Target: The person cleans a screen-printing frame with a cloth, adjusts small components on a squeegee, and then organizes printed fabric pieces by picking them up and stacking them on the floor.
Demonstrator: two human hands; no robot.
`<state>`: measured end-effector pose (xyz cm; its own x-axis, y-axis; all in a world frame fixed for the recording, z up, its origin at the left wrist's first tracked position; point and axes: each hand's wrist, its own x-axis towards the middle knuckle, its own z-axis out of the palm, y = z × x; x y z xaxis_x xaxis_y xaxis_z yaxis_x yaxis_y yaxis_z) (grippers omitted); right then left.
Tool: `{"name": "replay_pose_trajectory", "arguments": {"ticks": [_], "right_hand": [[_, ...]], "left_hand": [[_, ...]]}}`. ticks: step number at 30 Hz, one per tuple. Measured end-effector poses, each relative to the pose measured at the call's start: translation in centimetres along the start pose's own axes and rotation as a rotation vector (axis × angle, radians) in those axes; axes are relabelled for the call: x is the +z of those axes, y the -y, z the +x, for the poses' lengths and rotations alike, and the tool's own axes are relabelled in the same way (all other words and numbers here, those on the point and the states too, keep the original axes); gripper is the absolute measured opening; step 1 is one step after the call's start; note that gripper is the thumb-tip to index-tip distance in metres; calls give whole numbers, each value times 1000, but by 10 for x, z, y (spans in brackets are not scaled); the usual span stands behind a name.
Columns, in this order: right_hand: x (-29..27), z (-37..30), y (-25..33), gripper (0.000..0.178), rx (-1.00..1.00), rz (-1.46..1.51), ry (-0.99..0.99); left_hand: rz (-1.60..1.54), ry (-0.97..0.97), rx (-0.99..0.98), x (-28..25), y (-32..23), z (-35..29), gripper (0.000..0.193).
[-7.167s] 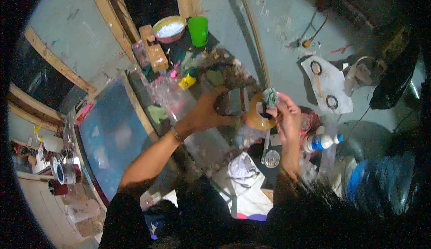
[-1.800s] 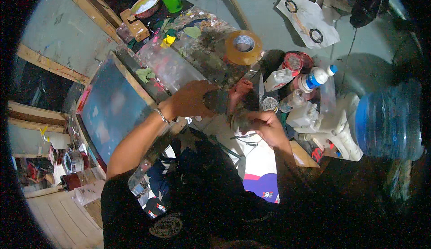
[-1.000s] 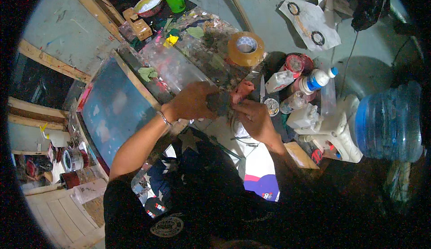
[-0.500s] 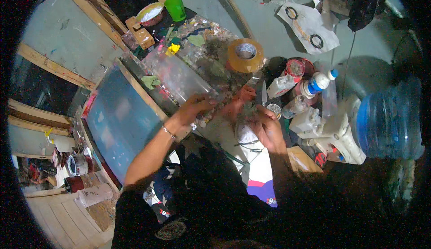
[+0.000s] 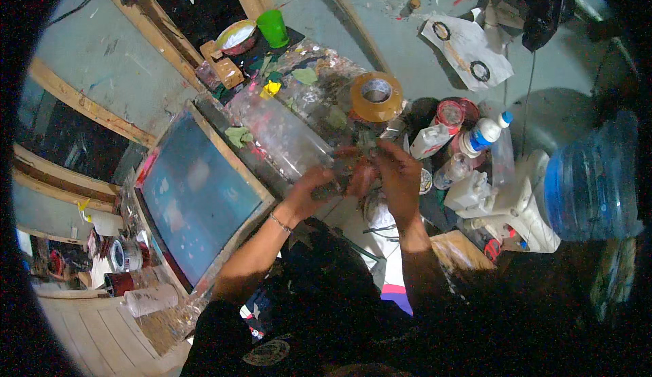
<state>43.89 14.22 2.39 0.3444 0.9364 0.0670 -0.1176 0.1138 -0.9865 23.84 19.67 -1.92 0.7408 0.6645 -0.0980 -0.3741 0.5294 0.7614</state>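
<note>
Grey-green scrap [image 5: 367, 140], blurry: we see the right hand [image 5: 399, 176] pinching it over the table [image 5: 322, 95], near the tape roll [image 5: 375, 111]. Left hand [image 5: 309, 190] beside, fingers curled; we can't tell if gripping. Framed blue panel [image 5: 204, 193] further left.

Work at a cluttered bench [image 5: 314, 97]. The left hand [image 5: 312, 190], fingers curled, is near the right hand [image 5: 401, 176], whose fingertips touch what seems to be a grey-green scrap [image 5: 367, 140], too blurred to identify. Beyond them lies a tape roll [image 5: 365, 109]; right of it, a blue-capped bottle [image 5: 485, 134]. Left, a framed blue panel [image 5: 204, 193]; far end, a green cup [image 5: 273, 29] beside a bowl [image 5: 238, 37].
</note>
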Motion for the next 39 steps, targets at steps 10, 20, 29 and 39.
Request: {"name": "replay_pose_trajectory", "arguments": {"ticks": [10, 20, 29, 39], "right_hand": [[11, 2, -11, 24, -369, -370, -146], [7, 1, -33, 25, -72, -297, 0], [-34, 1, 10, 25, 195, 386, 110], [-26, 18, 21, 23, -101, -334, 257]], "left_hand": [[660, -225, -71, 32, -12, 0, 31], [1037, -302, 209, 19, -11, 9, 33], [1475, -231, 382, 40, -38, 3, 56], [1799, -85, 509, 56, -55, -2, 72]]}}
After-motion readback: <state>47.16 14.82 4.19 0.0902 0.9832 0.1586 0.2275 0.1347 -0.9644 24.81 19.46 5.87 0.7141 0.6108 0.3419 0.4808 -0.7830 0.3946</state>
